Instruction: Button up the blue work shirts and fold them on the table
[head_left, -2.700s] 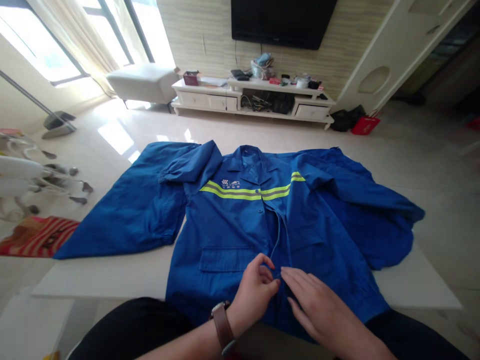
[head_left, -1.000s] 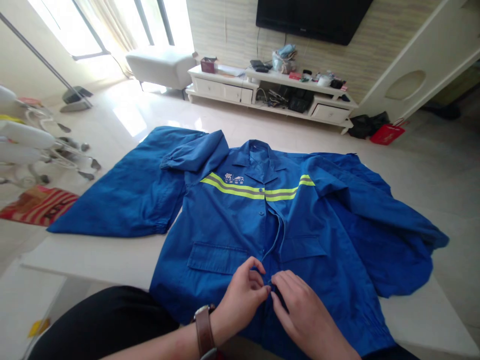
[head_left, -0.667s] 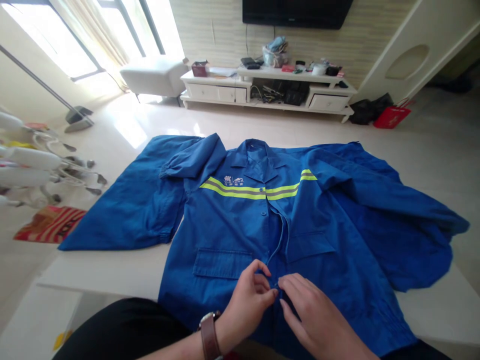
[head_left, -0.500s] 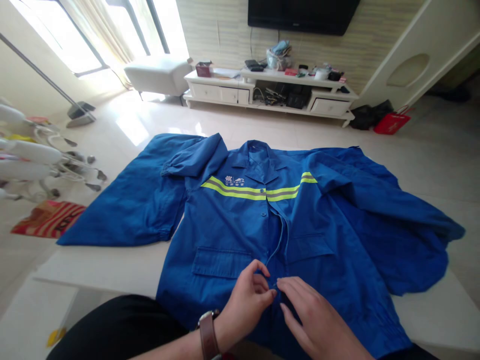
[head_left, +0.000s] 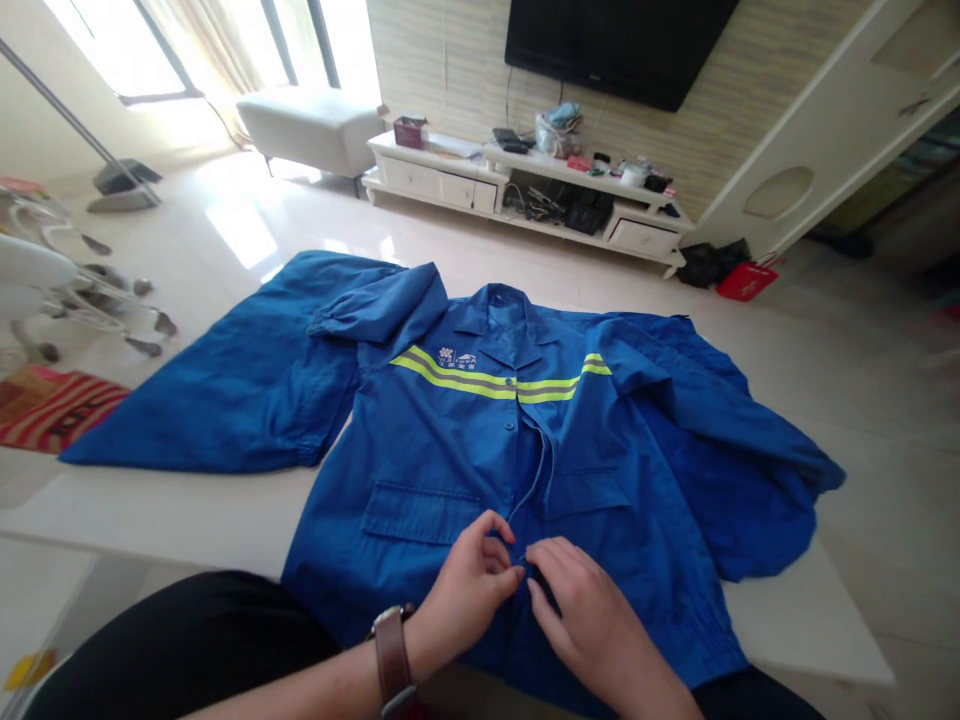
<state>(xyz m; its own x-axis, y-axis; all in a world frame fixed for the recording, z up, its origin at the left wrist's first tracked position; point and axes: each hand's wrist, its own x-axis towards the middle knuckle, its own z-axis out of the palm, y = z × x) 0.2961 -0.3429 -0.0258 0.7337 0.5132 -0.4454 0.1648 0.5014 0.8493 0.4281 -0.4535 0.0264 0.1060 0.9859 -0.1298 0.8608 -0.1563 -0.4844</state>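
Note:
A blue work jacket (head_left: 442, 440) with a yellow-grey reflective stripe lies front up, collar away from me. Its upper front is buttoned at the stripe, and the front edges gape slightly below. My left hand (head_left: 480, 575), with a brown-strapped watch on the wrist, curls its fingers at the lower front opening, pinching the jacket's edge. Close beside it, my right hand (head_left: 574, 590) grips the other side of the opening between thumb and fingertips. The fingers partly hide the spot between them, so a button there is hard to make out.
Under the jacket is a white table (head_left: 802, 620). Folded blue cloth (head_left: 217, 370) lies to the left, and more blue cloth (head_left: 750, 510) sits under the right sleeve. Beyond stand a white TV cabinet (head_left: 435, 185) and a grey bench (head_left: 315, 130). A red bag (head_left: 748, 280) rests on the floor.
The whole view has shifted and tilted, so the jacket and hands appear further left. My right thumb has come closer to its fingertips. Both hands stay at the lower front opening.

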